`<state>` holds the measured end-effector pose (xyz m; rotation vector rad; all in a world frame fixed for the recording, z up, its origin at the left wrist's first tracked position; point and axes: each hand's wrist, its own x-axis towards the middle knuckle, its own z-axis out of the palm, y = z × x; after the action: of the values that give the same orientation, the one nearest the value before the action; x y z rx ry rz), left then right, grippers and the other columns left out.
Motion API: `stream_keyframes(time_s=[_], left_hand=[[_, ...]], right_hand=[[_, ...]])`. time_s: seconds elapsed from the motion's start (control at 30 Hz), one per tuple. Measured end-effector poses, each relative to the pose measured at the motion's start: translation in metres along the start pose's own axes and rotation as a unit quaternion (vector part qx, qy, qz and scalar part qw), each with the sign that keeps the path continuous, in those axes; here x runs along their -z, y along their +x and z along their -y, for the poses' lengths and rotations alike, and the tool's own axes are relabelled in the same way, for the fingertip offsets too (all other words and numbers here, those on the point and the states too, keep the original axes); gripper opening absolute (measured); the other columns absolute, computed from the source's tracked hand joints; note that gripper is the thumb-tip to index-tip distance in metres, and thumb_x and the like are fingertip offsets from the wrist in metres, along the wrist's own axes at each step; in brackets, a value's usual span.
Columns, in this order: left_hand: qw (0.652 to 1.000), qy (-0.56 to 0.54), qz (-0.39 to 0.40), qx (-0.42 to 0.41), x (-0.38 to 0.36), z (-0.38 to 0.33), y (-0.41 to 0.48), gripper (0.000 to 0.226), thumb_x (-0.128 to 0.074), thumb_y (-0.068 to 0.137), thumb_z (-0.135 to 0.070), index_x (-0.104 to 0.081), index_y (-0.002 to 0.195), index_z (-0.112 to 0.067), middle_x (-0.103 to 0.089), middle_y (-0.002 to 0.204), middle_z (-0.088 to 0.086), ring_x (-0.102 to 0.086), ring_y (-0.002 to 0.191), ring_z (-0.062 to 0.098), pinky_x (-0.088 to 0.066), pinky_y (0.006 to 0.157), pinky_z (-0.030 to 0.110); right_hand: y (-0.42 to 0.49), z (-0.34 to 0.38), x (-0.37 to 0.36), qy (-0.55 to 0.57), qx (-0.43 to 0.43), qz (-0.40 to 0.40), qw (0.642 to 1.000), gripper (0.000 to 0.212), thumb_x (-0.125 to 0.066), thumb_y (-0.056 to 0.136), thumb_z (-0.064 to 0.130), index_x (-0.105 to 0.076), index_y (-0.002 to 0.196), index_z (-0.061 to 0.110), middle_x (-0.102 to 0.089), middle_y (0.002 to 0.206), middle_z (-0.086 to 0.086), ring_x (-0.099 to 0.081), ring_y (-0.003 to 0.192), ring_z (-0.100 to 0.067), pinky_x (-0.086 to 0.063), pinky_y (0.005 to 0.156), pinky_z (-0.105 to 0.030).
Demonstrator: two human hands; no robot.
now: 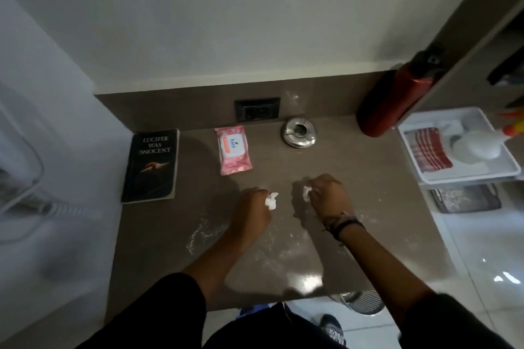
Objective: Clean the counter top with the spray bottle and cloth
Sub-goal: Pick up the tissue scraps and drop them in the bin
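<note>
Both hands pinch white scraps; left hand (pixel 256 204), right hand (pixel 329 195); spray bottle (pixel 479 144) lies far right of the right fingers, nearer them.

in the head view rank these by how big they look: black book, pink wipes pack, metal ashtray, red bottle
1. red bottle, though it overlaps closely with
2. black book, so that order is unsure
3. pink wipes pack
4. metal ashtray

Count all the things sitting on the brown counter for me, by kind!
Book: 1
Pink wipes pack: 1
Metal ashtray: 1
Red bottle: 1
Total: 4
Not counted: the white scraps held in each hand.
</note>
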<state>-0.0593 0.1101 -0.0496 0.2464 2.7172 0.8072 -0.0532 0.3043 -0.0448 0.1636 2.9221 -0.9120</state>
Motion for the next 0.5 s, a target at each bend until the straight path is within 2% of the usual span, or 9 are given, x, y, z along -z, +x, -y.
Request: stream_keyframes(time_s=[0.07,0.13,0.2,0.27,0.33,0.4,0.43,0.5], left_hand=[[0.997,-0.078,0.001,0.006,-0.013,-0.03,-0.019,0.016,-0.062,0.084,-0.017,-0.071,0.074,-0.009,-0.071,0.079,0.012,-0.065,0.08,0.029,-0.05,0.074,0.041],[0.991,-0.136,0.011,-0.003,-0.036,-0.066,-0.044,0.02,-0.064,0.079,-0.023,-0.063,0.064,-0.009,-0.067,0.064,0.005,-0.063,0.064,0.017,-0.05,0.063,0.035],[0.985,-0.172,0.025,-0.01,-0.071,-0.101,-0.073,0.014,-0.069,0.074,-0.023,-0.061,0.067,-0.013,-0.065,0.062,-0.001,-0.06,0.059,0.01,-0.047,0.058,0.028],[0.98,-0.189,0.062,0.019,-0.123,-0.125,-0.105,0.012,-0.069,0.072,-0.026,-0.063,0.077,-0.018,-0.067,0.068,-0.003,-0.061,0.062,0.011,-0.047,0.058,0.028],[0.969,-0.207,0.098,0.09,-0.19,-0.137,-0.135,0.017,-0.065,0.071,-0.038,-0.063,0.081,-0.024,-0.066,0.067,-0.006,-0.059,0.06,0.007,-0.046,0.057,0.027],[0.95,-0.231,0.128,0.169,-0.262,-0.143,-0.158,0.011,-0.063,0.071,-0.043,-0.061,0.075,-0.034,-0.064,0.061,-0.014,-0.055,0.053,0.001,-0.04,0.048,0.017],[0.94,-0.234,0.14,0.203,-0.296,-0.143,-0.165,0.012,-0.063,0.071,-0.043,-0.059,0.073,-0.032,-0.063,0.059,-0.015,-0.054,0.052,0.0,-0.04,0.047,0.017],[0.922,-0.228,0.158,0.268,-0.35,-0.142,-0.167,0.021,-0.063,0.074,-0.038,-0.057,0.073,-0.018,-0.065,0.063,-0.004,-0.06,0.059,0.009,-0.049,0.056,0.033]], right_hand=[[-0.054,-0.027,0.025,0.047,-0.003,-0.025,0.999,0.021,-0.067,0.072,-0.01,-0.076,0.082,0.006,-0.071,0.087,-0.016,-0.067,0.076,-0.032,-0.046,0.073,-0.026],[-0.109,-0.059,0.042,0.093,-0.024,-0.053,0.994,0.03,-0.068,0.066,-0.016,-0.077,0.08,0.009,-0.072,0.084,-0.009,-0.066,0.075,-0.025,-0.045,0.075,-0.021],[-0.165,-0.094,0.05,0.153,-0.071,-0.064,0.983,0.034,-0.068,0.064,-0.017,-0.076,0.079,0.012,-0.07,0.083,0.002,-0.066,0.077,-0.016,-0.045,0.074,-0.013],[-0.216,-0.138,0.044,0.187,-0.123,-0.047,0.974,0.032,-0.067,0.065,-0.014,-0.076,0.076,0.015,-0.07,0.083,0.009,-0.067,0.079,-0.009,-0.043,0.073,-0.006],[-0.252,-0.194,0.025,0.195,-0.214,0.002,0.957,0.028,-0.071,0.068,-0.011,-0.076,0.072,0.017,-0.071,0.079,0.004,-0.068,0.077,-0.016,-0.045,0.07,-0.011],[-0.269,-0.254,-0.005,0.196,-0.306,0.045,0.93,0.021,-0.072,0.072,-0.004,-0.074,0.067,0.016,-0.068,0.073,0.001,-0.064,0.074,-0.018,-0.047,0.069,-0.022],[-0.269,-0.281,-0.021,0.206,-0.347,0.062,0.913,0.019,-0.07,0.075,-0.001,-0.071,0.063,0.014,-0.067,0.07,-0.002,-0.062,0.073,-0.017,-0.047,0.066,-0.024],[-0.262,-0.324,-0.053,0.208,-0.4,0.107,0.886,0.026,-0.07,0.078,0.004,-0.064,0.055,0.015,-0.069,0.073,-0.012,-0.06,0.075,-0.018,-0.045,0.062,-0.023]])
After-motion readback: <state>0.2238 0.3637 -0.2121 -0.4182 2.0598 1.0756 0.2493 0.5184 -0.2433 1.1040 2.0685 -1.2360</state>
